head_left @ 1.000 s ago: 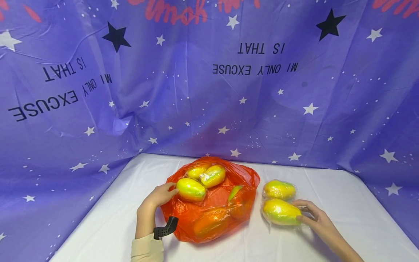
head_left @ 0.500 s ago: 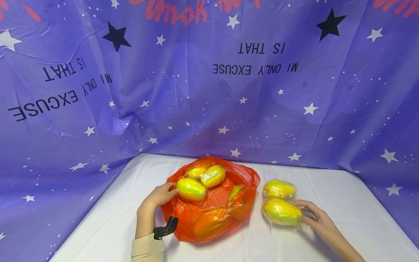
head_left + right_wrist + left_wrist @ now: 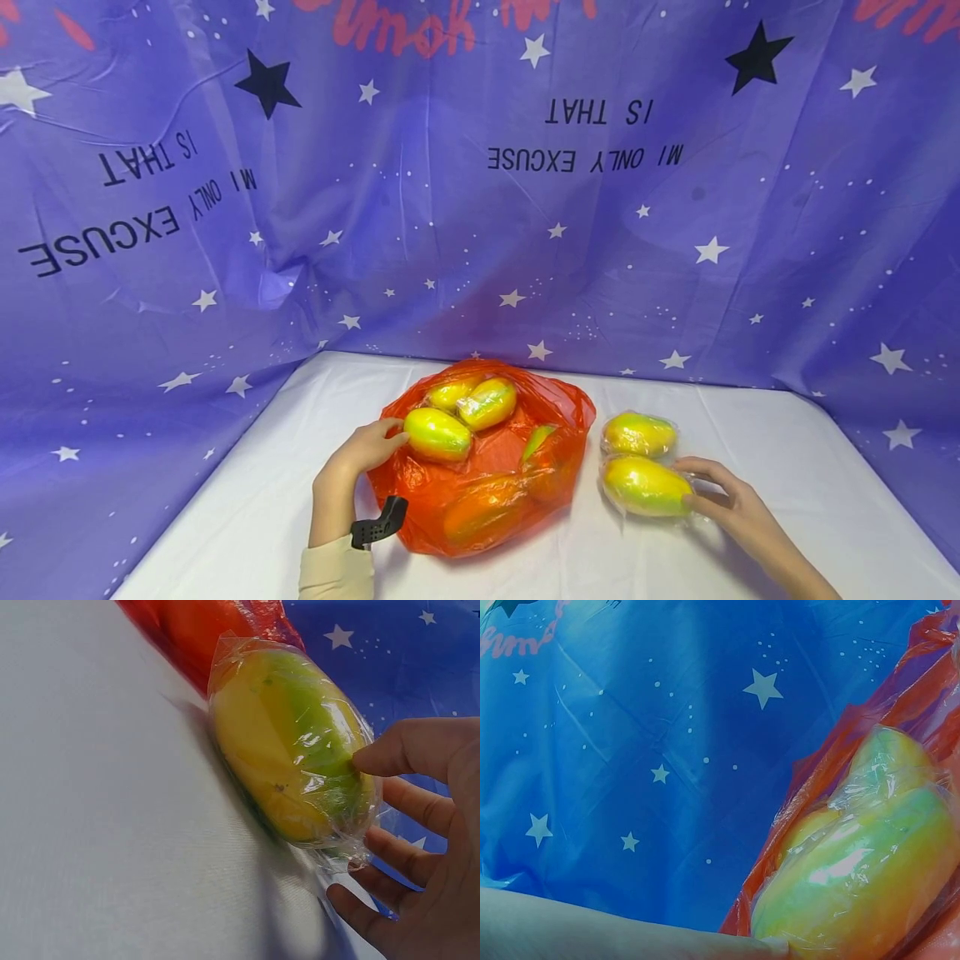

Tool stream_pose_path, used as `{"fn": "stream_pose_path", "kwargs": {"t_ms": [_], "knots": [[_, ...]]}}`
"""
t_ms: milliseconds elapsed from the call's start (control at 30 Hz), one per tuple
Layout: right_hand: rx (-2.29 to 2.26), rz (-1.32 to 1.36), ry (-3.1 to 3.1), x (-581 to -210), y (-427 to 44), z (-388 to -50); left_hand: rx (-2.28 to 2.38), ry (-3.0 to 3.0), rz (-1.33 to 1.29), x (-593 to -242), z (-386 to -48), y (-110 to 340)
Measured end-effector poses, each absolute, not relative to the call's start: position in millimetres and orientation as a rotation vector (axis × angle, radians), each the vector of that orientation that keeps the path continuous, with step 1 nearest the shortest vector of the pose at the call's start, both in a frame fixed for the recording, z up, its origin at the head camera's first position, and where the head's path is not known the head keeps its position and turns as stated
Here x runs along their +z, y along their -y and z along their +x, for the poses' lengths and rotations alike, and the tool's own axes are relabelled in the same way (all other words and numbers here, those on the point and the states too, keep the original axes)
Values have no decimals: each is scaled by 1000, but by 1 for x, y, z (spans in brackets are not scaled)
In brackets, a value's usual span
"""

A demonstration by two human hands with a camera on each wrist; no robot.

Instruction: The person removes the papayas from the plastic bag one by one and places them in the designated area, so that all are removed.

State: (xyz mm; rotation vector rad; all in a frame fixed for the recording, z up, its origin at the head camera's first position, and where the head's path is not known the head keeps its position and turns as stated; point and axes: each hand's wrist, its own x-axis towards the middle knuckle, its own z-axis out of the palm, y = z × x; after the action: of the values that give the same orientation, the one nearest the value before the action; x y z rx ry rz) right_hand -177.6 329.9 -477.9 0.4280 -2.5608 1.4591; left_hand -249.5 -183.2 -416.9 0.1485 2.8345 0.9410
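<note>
In the head view, my left hand (image 3: 367, 446) is at the left rim of a red plastic bag (image 3: 498, 450), its thumb and fingers at the near end of a clear-wrapped yellow-green mango (image 3: 437, 434). The left wrist view shows that mango (image 3: 855, 877) close up, most of the hand out of sight. Two more mangoes lie behind it, and others show dimly through the red film. On the right, my right hand (image 3: 731, 504) holds the end of another wrapped mango (image 3: 645, 486). In the right wrist view, its thumb (image 3: 405, 750) presses that mango (image 3: 292, 750), fingers behind it.
A further wrapped mango (image 3: 640, 435) lies just behind the right-hand one. The white tabletop (image 3: 262, 467) ends at a purple-blue star-patterned curtain (image 3: 450, 208) at the back and sides. A black wrist mount (image 3: 380, 522) sits on the left forearm.
Almost nothing differs. The right hand and its mango have shifted very slightly to the right; the left hand and the bag stay in place.
</note>
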Motion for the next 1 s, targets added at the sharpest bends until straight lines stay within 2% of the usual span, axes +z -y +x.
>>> {"fn": "stream_pose_path", "kwargs": {"t_ms": [533, 1000], "knots": [[1327, 413, 2611, -470, -331, -176, 936, -2840, 152, -419, -250, 185], [1349, 530, 2469, -462, -328, -176, 951, -2825, 136, -417, -248, 184]]}}
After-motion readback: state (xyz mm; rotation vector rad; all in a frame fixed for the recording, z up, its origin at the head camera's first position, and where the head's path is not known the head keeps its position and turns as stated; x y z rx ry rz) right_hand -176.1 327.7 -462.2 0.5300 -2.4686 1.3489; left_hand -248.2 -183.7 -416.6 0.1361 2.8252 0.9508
